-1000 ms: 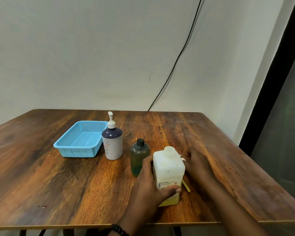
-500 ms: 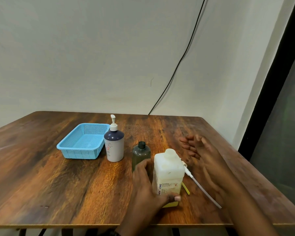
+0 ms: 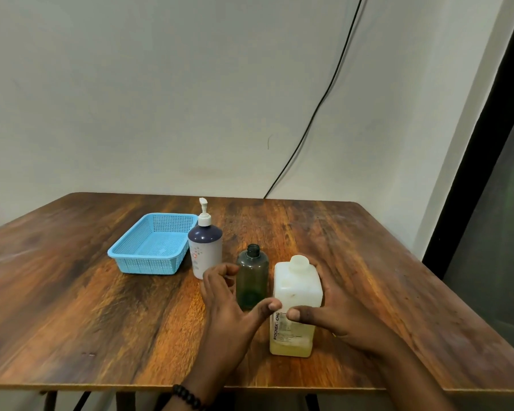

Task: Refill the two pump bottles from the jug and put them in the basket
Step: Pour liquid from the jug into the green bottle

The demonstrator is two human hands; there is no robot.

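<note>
A white square jug [image 3: 297, 284] with yellowish liquid at its bottom stands capless near the table's front. My right hand [image 3: 344, 315] wraps it from the right, thumb on its front face. My left hand [image 3: 226, 307] is off the jug with fingers spread, its thumb tip by the jug's left edge and its fingers next to the small dark green bottle [image 3: 252, 277]. That bottle stands upright without a pump, just left of the jug. A white bottle with a dark top and a pump [image 3: 206, 250] stands behind it. The light blue basket [image 3: 149, 258] sits empty at the left.
The wooden table [image 3: 72, 307] ends close in front of the jug and at the right behind my right arm. A black cable [image 3: 318, 105] hangs down the wall behind. A dark door frame [image 3: 472, 161] stands to the right.
My left hand let go of the jug and opened beside the green bottle. My right hand came down from the air and closed around the jug, now covering the loose pump tube.
</note>
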